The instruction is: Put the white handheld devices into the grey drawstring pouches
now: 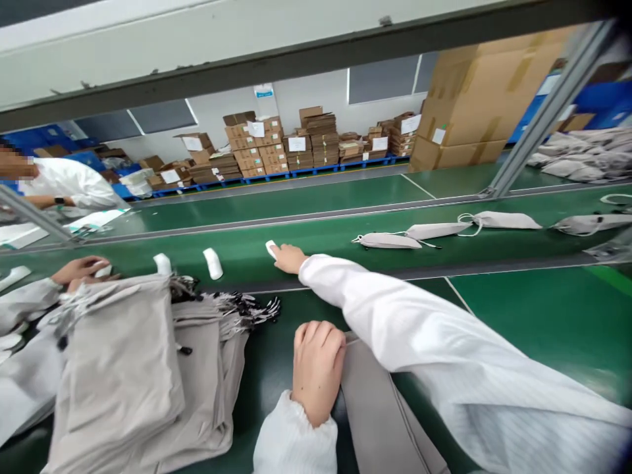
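My right hand [290, 258] reaches forward onto the green belt, its fingers closed on a small white curved piece [270, 248]. Close to me, my left hand [320, 359] has its fingers curled over the top edge of a long grey cloth pouch [378, 401]. The fingertips are hidden behind that edge. To the left lies a pile of grey drawstring bags [123, 355] with black-tipped cords. On the belt, another white curved piece [212, 263] lies left of my right hand, and one more [162, 264] sits behind the pile.
Several narrow filled pouches [434, 230] lie along the belt [326, 240] at right. A co-worker's hand [86, 270] holds a white piece at left; another person [74, 181] stands across the line. A metal post [548, 112] and overhead beam [276, 39] frame the station. Cartons [257, 148] stand behind.
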{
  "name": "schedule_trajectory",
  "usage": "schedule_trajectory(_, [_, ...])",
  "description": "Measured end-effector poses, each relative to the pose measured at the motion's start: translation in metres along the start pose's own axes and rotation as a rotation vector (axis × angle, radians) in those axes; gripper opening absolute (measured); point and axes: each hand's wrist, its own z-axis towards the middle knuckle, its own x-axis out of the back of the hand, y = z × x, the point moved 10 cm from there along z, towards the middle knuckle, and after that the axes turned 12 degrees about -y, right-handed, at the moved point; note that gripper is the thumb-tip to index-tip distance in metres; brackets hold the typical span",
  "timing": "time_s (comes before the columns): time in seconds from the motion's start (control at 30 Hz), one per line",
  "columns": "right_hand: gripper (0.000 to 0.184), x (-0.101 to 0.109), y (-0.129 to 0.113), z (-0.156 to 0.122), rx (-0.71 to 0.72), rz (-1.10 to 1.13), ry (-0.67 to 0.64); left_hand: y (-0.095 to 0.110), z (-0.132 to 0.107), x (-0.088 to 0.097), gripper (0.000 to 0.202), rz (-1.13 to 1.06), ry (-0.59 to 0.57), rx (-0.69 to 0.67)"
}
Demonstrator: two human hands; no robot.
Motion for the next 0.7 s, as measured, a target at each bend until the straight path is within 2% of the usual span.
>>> schedule_trajectory(0.07, [0.056,-0.002,0.004,0.004,-0.023,0.000,0.012,0.001,0.001,0.001,0.020,-0.023,-0.005,-0.021])
schedule_trajectory(0.17, [0.061,0.003,0.015,-0.003,-0.022,0.012,0.049,0.003,-0.001,0.003,0.021,-0.124,-0.001,-0.070])
schedule_trajectory(0.33, [0.084,0.020,0.039,-0.048,0.017,0.165,0.093,0.004,-0.006,0.009,0.018,-0.437,0.037,-0.130])
schedule_trajectory(0.43, [0.097,0.025,0.046,-0.091,0.053,0.355,0.088,0.002,-0.006,0.012,0.020,-0.634,0.044,-0.116])
schedule_trajectory(0.5, [0.098,0.028,0.043,-0.129,0.114,0.535,0.084,-0.001,-0.005,0.014,0.021,-0.719,0.050,-0.081])
schedule_trajectory(0.53, [0.095,0.030,0.040,-0.150,0.161,0.642,0.088,-0.002,-0.004,0.014,0.020,-0.751,0.053,-0.059])
schedule_trajectory(0.6, [0.101,0.041,0.033,-0.195,0.325,1.040,0.138,-0.006,-0.004,0.013,0.019,-0.813,0.058,-0.017])
schedule_trajectory(0.7, [0.120,0.050,0.028,-0.255,0.412,1.307,0.235,-0.009,-0.005,0.015,0.017,-0.893,0.099,0.004])
